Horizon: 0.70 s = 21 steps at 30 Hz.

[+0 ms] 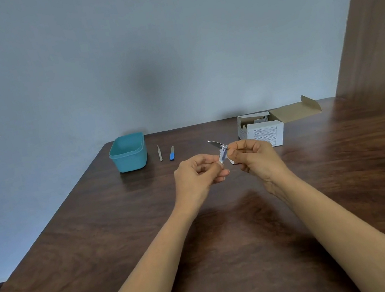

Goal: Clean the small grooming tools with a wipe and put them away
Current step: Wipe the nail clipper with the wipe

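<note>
Two bare arms reach out over a dark brown wooden worktop [97, 227]. Both hands hold one small shiny nail clipper [222, 154] up in the air, above the middle of the worktop.

The left hand [199, 174] has its fingers curled in, and they pinch the low end of the nail clipper. The right hand [255, 158] has its fingers curled too, and they pinch the top end. The thin metal lever of the clipper sticks out up and to the left. A small white bit peeks out under the right fingers, but it is too small to tell what it is.

Farther back on the left sits a blue-green tub [129, 157] with no lid on. Near it on the right lie thin tweezers [159, 153], and just beside them a nail file [171, 153] with a blue end. They do not touch. Behind the right hand stands a white box [265, 134] with its flap open. A pale wall is at the back.
</note>
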{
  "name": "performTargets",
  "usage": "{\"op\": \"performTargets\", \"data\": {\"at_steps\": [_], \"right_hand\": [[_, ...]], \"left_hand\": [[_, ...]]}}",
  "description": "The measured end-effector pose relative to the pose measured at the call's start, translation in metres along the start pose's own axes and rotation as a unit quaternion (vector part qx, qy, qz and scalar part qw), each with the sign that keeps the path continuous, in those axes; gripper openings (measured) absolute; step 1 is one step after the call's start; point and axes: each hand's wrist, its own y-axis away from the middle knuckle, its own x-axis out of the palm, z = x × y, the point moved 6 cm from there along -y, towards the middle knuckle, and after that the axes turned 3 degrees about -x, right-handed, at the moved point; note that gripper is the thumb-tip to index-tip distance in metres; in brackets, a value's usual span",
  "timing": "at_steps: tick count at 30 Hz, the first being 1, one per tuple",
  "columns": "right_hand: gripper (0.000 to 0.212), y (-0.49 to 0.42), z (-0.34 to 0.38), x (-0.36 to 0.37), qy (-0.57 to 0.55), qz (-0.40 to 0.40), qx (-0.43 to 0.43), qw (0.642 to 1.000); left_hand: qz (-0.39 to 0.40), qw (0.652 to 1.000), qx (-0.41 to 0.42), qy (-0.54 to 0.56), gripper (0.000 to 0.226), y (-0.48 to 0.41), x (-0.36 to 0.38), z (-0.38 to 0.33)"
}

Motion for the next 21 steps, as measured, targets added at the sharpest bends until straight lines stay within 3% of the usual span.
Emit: {"op": "performTargets", "data": {"at_steps": [6,13,21], "right_hand": [[0.01,0.004,-0.005,0.005,0.019,0.048,0.047,0.998],[0.012,0.002,-0.002,-0.002,-0.016,-0.013,0.026,0.999],[0.014,0.007,-0.002,0.009,0.049,0.06,0.007,0.997]], "left_hand": [[0.0,1.0,0.004,-0.003,0.013,0.0,-0.001,0.001],[0.009,1.0,-0.001,0.001,0.011,0.0,0.002,0.001],[-0.002,1.0,0.001,-0.018,0.012,-0.001,-0.004,0.002]]}}
